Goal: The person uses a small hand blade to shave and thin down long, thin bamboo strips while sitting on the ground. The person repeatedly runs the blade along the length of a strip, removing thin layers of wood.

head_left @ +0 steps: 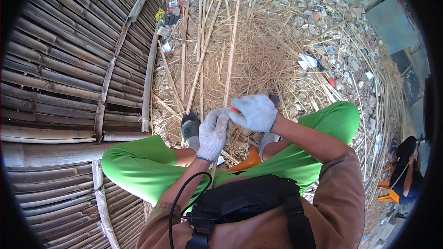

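Observation:
Both of my hands wear whitish knitted work gloves and meet in front of my lap. My left hand is closed around a long pale bamboo strip. The strip runs from the far straw toward my hands, and a length of it shows again below my left wrist. Close against it, my right hand is closed with the thumb side toward the left fingers. A small red-orange object peeks out of the right grip; the glove hides most of it, so its kind is unclear.
More bamboo strips lie ahead on straw-like shavings. Rubble and litter spread beyond. A bamboo-pole wall stands at left. An orange plastic piece shows between my legs. At far right sits another person on an orange stool.

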{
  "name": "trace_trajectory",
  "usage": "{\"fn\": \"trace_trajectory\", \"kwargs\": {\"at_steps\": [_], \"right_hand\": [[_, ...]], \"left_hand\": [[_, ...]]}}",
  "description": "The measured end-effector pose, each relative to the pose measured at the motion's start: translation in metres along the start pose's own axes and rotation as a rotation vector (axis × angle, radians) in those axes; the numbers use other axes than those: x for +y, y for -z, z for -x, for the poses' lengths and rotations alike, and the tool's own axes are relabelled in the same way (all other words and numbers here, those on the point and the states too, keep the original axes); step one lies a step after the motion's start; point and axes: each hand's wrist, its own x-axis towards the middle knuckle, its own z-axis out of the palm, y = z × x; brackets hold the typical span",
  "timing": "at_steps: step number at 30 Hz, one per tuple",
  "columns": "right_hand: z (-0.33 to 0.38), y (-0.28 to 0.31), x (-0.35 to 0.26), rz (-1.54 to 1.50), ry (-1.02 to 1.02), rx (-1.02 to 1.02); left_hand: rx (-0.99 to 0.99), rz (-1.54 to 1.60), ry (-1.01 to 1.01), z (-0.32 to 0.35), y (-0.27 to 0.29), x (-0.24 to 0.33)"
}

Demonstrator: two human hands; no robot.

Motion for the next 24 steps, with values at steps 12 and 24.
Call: {"fn": "trace_trajectory", "kwargs": {"at_steps": [12,24], "right_hand": [[-0.013,0.021,0.001,0.092,-0.11,-0.011],[-0.032,0.044,0.037,0.156,-0.189,-0.117]], "left_hand": [[0.043,-0.041,-0.042,0.003,-0.002,-0.012],[0.025,-0.15,-0.083,0.003,-0.007,-0.009]]}}
